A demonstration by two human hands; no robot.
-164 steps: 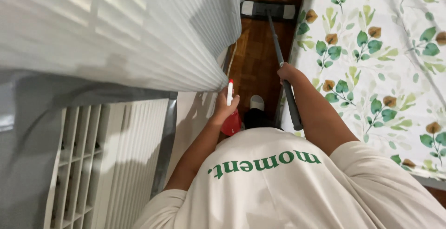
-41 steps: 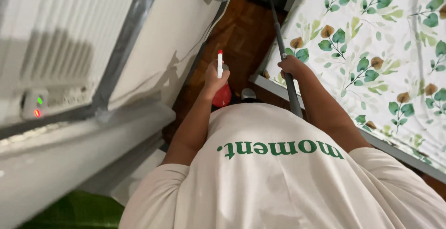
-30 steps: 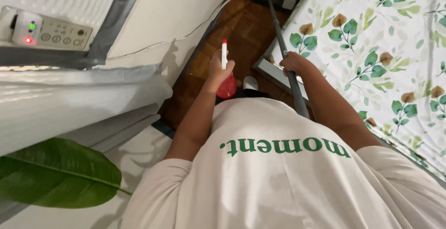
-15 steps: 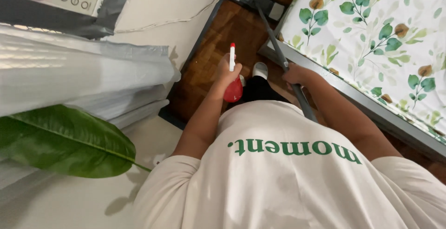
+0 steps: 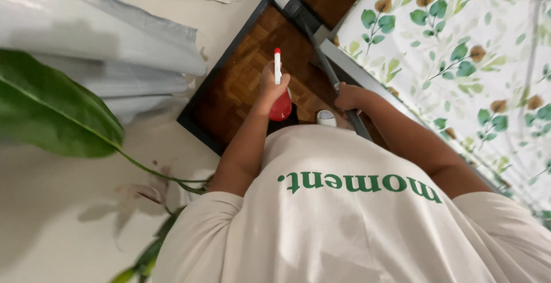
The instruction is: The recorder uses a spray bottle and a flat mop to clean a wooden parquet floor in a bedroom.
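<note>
**Red spray bottle in one hand, mop handle in the other**

Red plastic marks the spray bottle point(image 5: 280, 106), which hangs over the dark parquet floor point(image 5: 241, 82) just in front of the person's chest. Its slim white nozzle stem with a red tip stands upright above the fist. The left hand point(image 5: 271, 85) is wrapped tightly round the bottle's neck, fingers curled closed on it, so only the rounded red body shows below the hand.

Just beside it, to the right, the right hand point(image 5: 348, 96) is closed round a long grey mop handle point(image 5: 327, 70). The handle slants away across the floor to a grey mop head point(image 5: 288, 3) lying near the pale wall point(image 5: 218, 13). Between the two hands, low down, the toe of a white shoe point(image 5: 326, 117) shows on the wood.

Along the right runs a bed with a white, leaf-printed sheet point(image 5: 459, 47) and a grey frame edge point(image 5: 367, 79), close to the right forearm. The person's cream T-shirt point(image 5: 356, 225) fills the foreground. At the left, a large green leaf point(image 5: 51, 111) and its stem reach across the pale surface, under a folded grey curtain point(image 5: 97, 36).
</note>
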